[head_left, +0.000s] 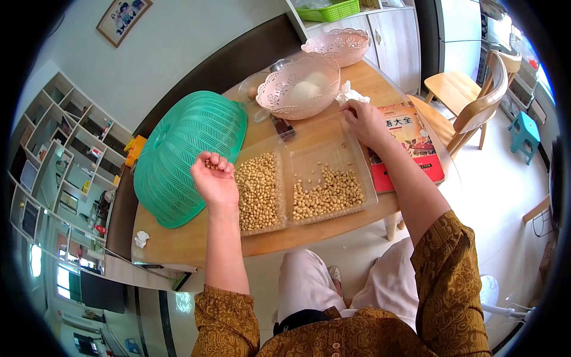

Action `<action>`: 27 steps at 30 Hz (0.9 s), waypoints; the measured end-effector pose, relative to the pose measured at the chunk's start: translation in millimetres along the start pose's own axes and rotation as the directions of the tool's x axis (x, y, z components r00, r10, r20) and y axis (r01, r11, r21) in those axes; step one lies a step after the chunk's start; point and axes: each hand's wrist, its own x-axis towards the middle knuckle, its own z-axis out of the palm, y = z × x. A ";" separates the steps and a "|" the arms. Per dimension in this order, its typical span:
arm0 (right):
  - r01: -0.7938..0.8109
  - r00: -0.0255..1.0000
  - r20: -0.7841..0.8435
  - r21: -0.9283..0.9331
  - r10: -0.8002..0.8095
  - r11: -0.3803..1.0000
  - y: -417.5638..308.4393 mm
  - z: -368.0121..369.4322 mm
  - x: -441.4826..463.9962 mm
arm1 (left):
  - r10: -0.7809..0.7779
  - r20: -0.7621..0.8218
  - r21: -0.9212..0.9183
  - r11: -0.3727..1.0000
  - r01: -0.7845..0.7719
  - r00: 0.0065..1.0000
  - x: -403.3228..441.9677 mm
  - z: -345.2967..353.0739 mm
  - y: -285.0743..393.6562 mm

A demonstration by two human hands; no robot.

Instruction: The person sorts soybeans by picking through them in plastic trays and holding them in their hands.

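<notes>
My left hand [215, 179] is raised palm up at the left edge of the left compartment, its fingers curled over a few soybeans [210, 165]. A transparent plastic tray [318, 128] with two compartments lies on the table. Soybeans [257, 190] cover most of the left compartment. In the right one, more soybeans [330, 193] are heaped toward the near side, with a few strays farther up. At the far right corner of the tray is my right hand [366, 124], fingers pinched together beside a crumpled white tissue [351, 94]. What those fingertips hold, if anything, is hidden.
A green mesh food cover [187, 152] stands left on the wooden table [285, 235]. Pink lace-edged baskets [279, 98] and a glass bowl [251, 89] are behind the tray. A red book [410, 149] lies right; a tissue scrap [141, 239] lies left. Wooden chairs [458, 89] stand right.
</notes>
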 end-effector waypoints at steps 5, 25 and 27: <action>0.005 1.000 0.004 0.008 -0.005 1.000 0.3 -0.3 0.1 | 0.029 -0.038 0.068 0.997 -0.026 0.999 1.3 -0.9 0.4; 0.048 0.997 -0.064 0.021 -0.046 0.999 3.0 3.4 0.5 | 0.327 0.312 0.729 0.519 -0.446 0.892 -9.4 6.4 -13.4; 0.028 0.998 -0.063 0.017 -0.027 0.999 1.8 3.1 0.8 | 0.255 0.456 0.752 0.402 -0.523 0.852 -24.0 22.6 -16.3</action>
